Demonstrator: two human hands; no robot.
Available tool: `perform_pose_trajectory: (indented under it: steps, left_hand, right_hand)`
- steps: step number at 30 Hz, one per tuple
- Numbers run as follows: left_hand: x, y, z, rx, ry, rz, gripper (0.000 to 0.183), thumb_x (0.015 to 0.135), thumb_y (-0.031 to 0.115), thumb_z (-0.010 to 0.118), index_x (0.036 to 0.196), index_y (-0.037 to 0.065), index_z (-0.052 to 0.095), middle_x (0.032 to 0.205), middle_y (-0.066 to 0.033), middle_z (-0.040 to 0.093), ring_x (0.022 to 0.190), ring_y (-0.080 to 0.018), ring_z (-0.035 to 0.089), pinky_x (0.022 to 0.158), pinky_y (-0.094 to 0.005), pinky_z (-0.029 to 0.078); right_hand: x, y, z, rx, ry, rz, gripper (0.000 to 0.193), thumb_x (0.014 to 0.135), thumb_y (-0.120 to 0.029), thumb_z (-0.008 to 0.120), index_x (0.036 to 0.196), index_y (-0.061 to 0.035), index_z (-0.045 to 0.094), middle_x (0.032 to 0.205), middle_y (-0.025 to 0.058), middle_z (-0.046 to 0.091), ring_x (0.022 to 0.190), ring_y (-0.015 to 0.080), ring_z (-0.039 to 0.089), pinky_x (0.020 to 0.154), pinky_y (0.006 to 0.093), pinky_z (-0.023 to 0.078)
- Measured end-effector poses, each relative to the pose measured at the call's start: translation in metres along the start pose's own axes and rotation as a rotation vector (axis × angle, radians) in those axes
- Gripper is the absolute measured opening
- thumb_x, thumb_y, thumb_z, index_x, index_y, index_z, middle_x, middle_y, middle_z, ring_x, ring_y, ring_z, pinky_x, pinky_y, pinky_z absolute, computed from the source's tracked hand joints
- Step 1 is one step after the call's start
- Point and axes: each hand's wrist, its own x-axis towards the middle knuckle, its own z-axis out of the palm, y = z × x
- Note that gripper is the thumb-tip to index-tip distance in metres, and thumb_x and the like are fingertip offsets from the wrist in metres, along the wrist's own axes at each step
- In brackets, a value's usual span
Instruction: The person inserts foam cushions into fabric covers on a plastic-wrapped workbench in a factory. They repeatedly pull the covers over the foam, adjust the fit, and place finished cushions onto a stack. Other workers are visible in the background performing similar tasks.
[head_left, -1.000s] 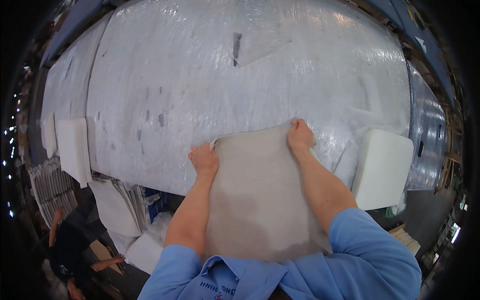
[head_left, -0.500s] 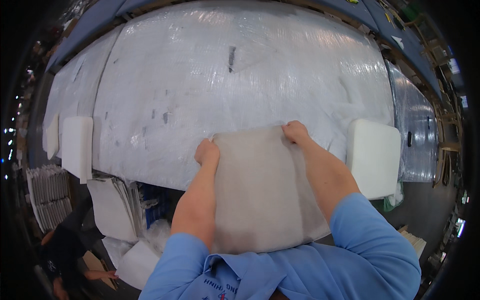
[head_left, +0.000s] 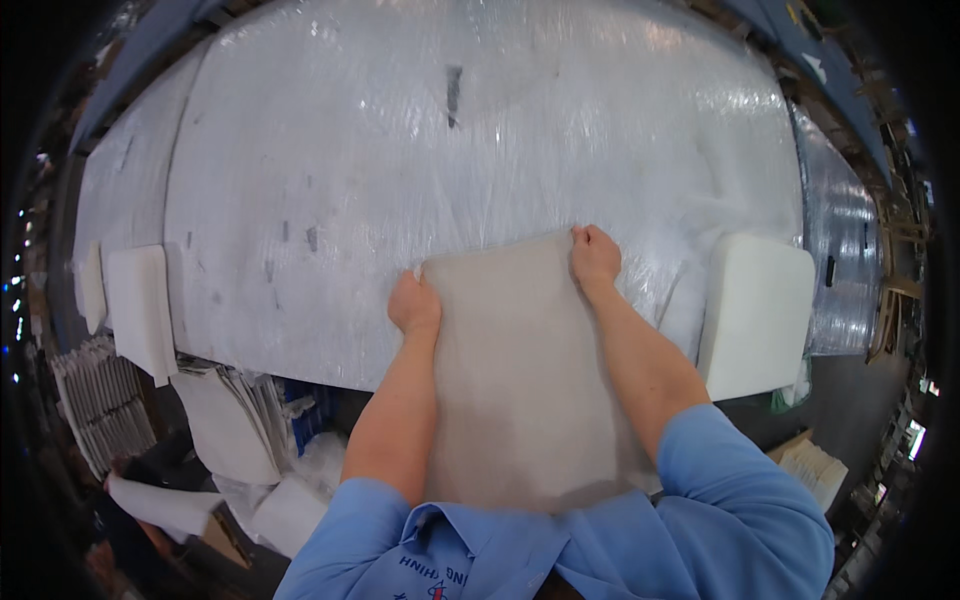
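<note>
A beige, cushion-shaped fabric piece (head_left: 525, 370) stretches between my hands, from the wrapped table surface back to my shirt. Closed around its far left corner is my left hand (head_left: 414, 303). My right hand (head_left: 597, 256) grips the far right corner, a little farther out than the left. The fabric's far edge runs slanted between the two fists. What may be inside the fabric is hidden. Beneath it lies the broad table (head_left: 350, 180) covered in shiny clear film.
A white foam pad (head_left: 758, 315) rests at the table's right edge; another white pad (head_left: 140, 308) overhangs the left edge. Lower left are stacked pale covers (head_left: 105, 405), hanging pale sheets (head_left: 228, 425) and a co-worker (head_left: 135, 530) beside a white piece. A stack of pale sheets (head_left: 812, 470) stands lower right.
My right hand has moved slightly farther out, tilting the fabric's far edge; my left hand keeps its corner. The view has shifted a little. At lower left, a white piece now appears by the co-worker.
</note>
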Motion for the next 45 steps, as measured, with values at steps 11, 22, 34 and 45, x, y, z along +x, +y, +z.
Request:
perform_pose_trajectory:
  steps: [11,22,34,45]
  left_hand:
    - [-0.012,-0.003,-0.006,0.043,0.071,0.085,0.027,0.099,0.026,0.057,0.103,0.002,0.069,0.103,-0.021,0.073,0.099,-0.042,0.069,0.085,-0.052,0.054]
    - [0.0,-0.01,-0.005,0.008,0.011,0.02,0.027,0.098,0.028,0.059,0.105,0.004,0.068,0.103,-0.0219,0.072,0.1,-0.0411,0.069,0.086,-0.0522,0.053]
    - [-0.072,-0.087,-0.097,-0.194,-0.601,0.6,0.048,0.104,0.035,0.057,0.144,0.008,0.059,0.157,-0.0125,0.051,0.148,-0.0346,0.041,0.125,-0.0435,0.026]
    - [-0.046,-0.101,-0.073,-0.804,-0.685,0.214,0.049,0.106,0.022,0.051,0.15,0.0,0.051,0.159,-0.0166,0.047,0.148,-0.027,0.041,0.123,-0.0372,0.029]
  right_hand:
    - [-0.014,-0.001,-0.011,0.104,0.08,-0.058,0.038,0.102,-0.039,0.056,0.088,-0.0061,0.069,0.088,0.015,0.072,0.088,0.0378,0.067,0.08,0.0495,0.05]
    - [-0.007,-0.003,-0.001,-0.015,-0.044,-0.06,0.034,0.099,-0.039,0.06,0.096,-0.0073,0.072,0.092,0.0155,0.072,0.091,0.0347,0.068,0.082,0.0449,0.053]
    - [-0.05,0.042,-0.117,-0.149,-0.768,-0.837,0.049,0.102,-0.046,0.055,0.14,-0.0155,0.064,0.14,0.0119,0.064,0.123,0.0303,0.063,0.107,0.0389,0.047]
    - [-0.036,0.075,-0.102,0.619,-0.603,-0.169,0.041,0.103,-0.04,0.061,0.126,-0.0087,0.074,0.126,0.0069,0.073,0.116,0.0192,0.065,0.103,0.0338,0.048]
